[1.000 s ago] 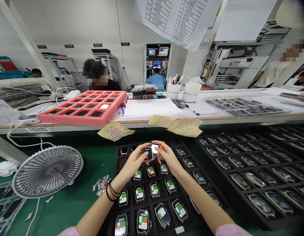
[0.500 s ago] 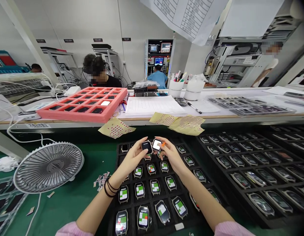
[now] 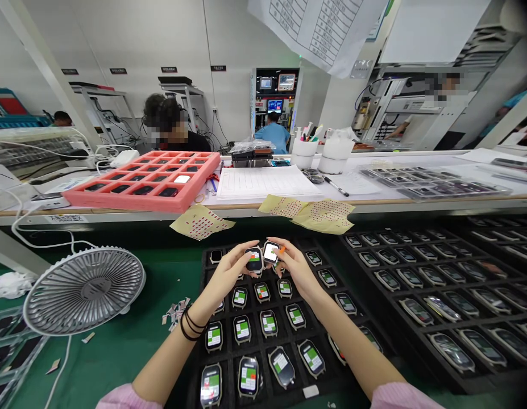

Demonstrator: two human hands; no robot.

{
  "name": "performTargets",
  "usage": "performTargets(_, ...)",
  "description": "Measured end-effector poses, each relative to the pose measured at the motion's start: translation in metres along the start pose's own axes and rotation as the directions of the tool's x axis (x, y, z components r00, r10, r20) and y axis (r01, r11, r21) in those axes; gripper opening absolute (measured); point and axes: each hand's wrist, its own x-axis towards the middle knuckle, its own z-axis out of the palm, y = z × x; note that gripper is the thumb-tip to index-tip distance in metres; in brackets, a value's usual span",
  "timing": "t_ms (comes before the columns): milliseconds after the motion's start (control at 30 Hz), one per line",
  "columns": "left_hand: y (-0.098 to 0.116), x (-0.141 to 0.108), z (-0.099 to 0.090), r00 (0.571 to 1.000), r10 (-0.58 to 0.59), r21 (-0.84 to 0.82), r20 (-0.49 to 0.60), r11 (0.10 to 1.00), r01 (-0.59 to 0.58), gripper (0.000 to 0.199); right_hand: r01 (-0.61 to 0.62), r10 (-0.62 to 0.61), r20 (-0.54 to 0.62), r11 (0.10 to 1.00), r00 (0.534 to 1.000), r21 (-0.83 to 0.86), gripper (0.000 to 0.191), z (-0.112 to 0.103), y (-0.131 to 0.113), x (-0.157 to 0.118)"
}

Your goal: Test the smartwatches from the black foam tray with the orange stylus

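Note:
My left hand [image 3: 234, 266] is closed on a smartwatch body [image 3: 255, 260] whose screen shows green and red blocks. Right beside it, my right hand [image 3: 291, 261] grips a second smartwatch [image 3: 270, 251] with a bright white screen, its thumb on the glass. A small orange piece [image 3: 282, 250] shows by the right fingers; what it is I cannot make out. Both watches are held above a black foam tray [image 3: 258, 309] with rows of strapless smartwatches, many of them lit with green and white screens.
More black trays of watches [image 3: 442, 276] lie to the right. A grey fan [image 3: 86, 289] stands at left on the green mat. On the shelf ahead are a pink foam tray [image 3: 184, 196], papers [image 3: 263, 182] and pen cups [image 3: 305, 152]. Yellow sticker sheets [image 3: 325, 216] hang over its edge.
The screen of the watch in my left hand has gone from dark to green and red blocks, and the left thumb has shifted toward its edge. At far right a person has moved.

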Motion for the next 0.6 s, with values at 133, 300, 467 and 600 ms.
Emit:
performTargets(133, -0.0015, 0.0011, -0.0003, 1.0, 0.015, -0.007, -0.008, 1.0, -0.015, 0.047, 0.001, -0.001, 0.003, 1.0, 1.0, 0.01, 0.034, 0.0004, 0.0, -0.0001)
performTargets(300, -0.0049, 0.0026, -0.0005, 1.0, 0.02, 0.001, -0.01, 1.0, -0.02, 0.048, 0.001, -0.001, 0.0, 1.0, 1.0, 0.015, 0.033, 0.001, -0.0006, 0.0001)
performTargets(467, -0.0005, 0.001, -0.0005, 1.0, -0.004, -0.018, -0.011, 1.0, 0.003, 0.044, -0.002, 0.001, 0.005, 1.0, 1.0, 0.016, 0.032, 0.0018, -0.0014, -0.0002)
performTargets(600, 0.0004, 0.0021, -0.0018, 0.999, -0.024, -0.017, -0.037, 1.0, 0.023, 0.043, 0.004, -0.004, 0.015, 1.0, 1.0, 0.012, 0.035, 0.0018, 0.0004, 0.0005)
